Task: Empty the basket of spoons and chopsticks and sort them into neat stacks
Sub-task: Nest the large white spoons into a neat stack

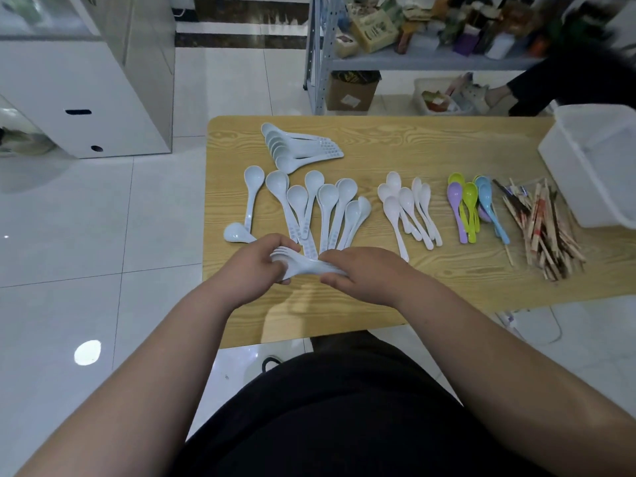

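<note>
My left hand [256,266] and my right hand [364,271] together grip a nested bundle of pale blue spoons [303,265] just above the wooden table [464,280]. Beyond my hands several loose pale blue spoons [327,204] lie fanned out, with one more [235,233] at the left edge. A neat stack of pale blue spoons [297,148] rests farther back. To the right lie small white spoons [409,208], coloured spoons [473,208] and a pile of wooden chopsticks [543,225]. The white basket [599,166] stands at the table's right end.
A metal shelf [413,60] with boxes and packets stands behind the table. A cardboard box [351,91] sits on the floor under it. Another person's leg and shoe [488,94] show at the back right. A white cabinet [86,98] is at the left.
</note>
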